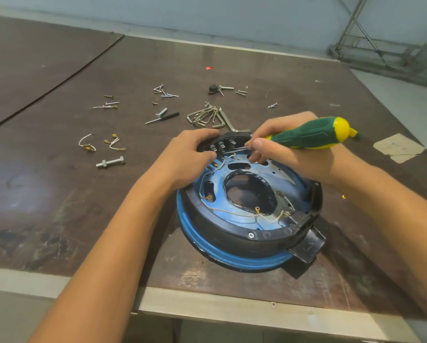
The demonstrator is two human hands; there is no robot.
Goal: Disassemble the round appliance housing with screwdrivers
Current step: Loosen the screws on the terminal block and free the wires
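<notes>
The round blue-and-black appliance housing (232, 243) lies open side up near the table's front edge, thin wires with ring terminals running across its blue inner plate. My left hand (190, 157) grips the housing's far-left black rim, fingers curled over it. My right hand (289, 149) holds a green-and-yellow screwdriver (311, 134) near the base of the handle. Its thin shaft points left at the black terminal block (228, 142) on the far rim. The tip is partly hidden between my fingers.
Loose screws (164, 91), a bolt with nut (109, 162), a bunch of hex keys (206, 116), a small black-handled tool (162, 117), short wires with terminals (101, 143) and a black part (213, 89) lie on the brown table beyond the housing. Tape patches (398, 147) sit at right.
</notes>
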